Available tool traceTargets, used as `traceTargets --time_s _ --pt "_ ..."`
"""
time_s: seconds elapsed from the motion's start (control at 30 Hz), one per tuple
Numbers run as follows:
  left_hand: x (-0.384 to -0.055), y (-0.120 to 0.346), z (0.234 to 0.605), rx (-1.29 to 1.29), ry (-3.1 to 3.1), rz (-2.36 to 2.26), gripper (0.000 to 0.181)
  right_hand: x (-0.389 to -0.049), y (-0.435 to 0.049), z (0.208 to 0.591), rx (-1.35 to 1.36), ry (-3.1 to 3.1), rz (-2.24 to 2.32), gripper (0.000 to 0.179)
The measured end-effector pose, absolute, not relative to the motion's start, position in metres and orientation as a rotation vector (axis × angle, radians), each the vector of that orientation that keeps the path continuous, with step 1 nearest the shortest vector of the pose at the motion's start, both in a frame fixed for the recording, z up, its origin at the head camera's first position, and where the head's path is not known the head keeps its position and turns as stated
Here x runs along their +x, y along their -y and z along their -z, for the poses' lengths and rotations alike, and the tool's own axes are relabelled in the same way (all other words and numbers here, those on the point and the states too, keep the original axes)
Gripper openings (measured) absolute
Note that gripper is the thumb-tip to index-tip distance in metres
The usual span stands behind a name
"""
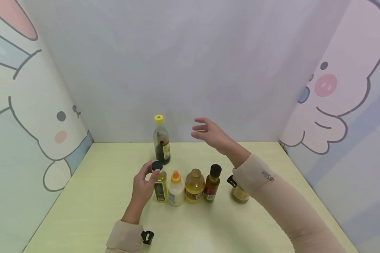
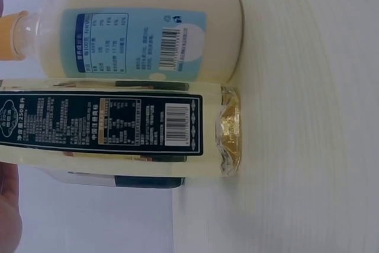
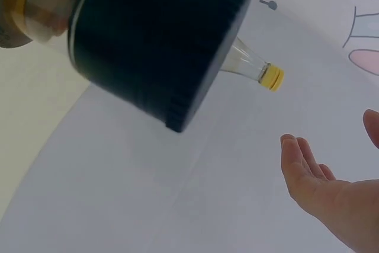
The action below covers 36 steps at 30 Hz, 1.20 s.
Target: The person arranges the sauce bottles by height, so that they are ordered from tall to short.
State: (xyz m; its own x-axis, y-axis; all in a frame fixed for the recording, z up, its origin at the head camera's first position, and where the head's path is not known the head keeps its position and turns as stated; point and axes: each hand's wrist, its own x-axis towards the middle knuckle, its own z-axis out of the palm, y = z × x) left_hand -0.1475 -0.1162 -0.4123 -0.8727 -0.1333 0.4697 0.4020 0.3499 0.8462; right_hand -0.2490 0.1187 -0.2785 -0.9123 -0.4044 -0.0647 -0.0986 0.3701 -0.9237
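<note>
My left hand [image 1: 143,184] grips a rectangular oil bottle [image 1: 160,188] by its dark cap, thumb in front and fingers behind. In the left wrist view this bottle [image 2: 112,124] stands upright on the table, its dark label towards the camera. Close beside it is a cream-coloured squeeze bottle [image 1: 176,193] with an orange nozzle. My right hand [image 1: 213,133] is raised in the air behind the row, fingers apart and holding nothing. Beyond the left hand stands a soy sauce bottle [image 1: 162,147] with a yellow cap, apart from the right hand.
Right of the squeeze bottle stand a round bottle of yellow oil [image 1: 194,188] and a dark-capped sauce bottle [image 1: 211,186]. A jar [image 1: 240,194] is partly hidden by the right sleeve. The pale table [image 1: 82,211] meets a plain back wall [image 1: 177,70]; cartoon-printed walls flank it.
</note>
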Motion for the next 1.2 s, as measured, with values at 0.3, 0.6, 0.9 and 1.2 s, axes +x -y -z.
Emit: traceTargets --time_s 0.3,0.6,0.9,1.2 --pt "-0.15 0.117 0.411 -0.246 2.166 1.526 0.027 -0.24 -0.137 0.284 -0.477 -2.379 1.561 0.061" --pt "-0.152 0.116 0.411 -0.256 2.157 1.53 0.028 -0.228 -0.155 0.293 -0.509 -2.343 1.624 0.059" --pt "-0.149 0.116 0.417 -0.236 2.138 1.535 0.028 -0.214 -0.169 0.306 -0.517 -2.308 1.646 0.058" --pt "-0.149 0.116 0.416 -0.24 2.138 1.544 0.028 -0.207 -0.185 0.322 -0.52 -2.305 1.653 0.053"
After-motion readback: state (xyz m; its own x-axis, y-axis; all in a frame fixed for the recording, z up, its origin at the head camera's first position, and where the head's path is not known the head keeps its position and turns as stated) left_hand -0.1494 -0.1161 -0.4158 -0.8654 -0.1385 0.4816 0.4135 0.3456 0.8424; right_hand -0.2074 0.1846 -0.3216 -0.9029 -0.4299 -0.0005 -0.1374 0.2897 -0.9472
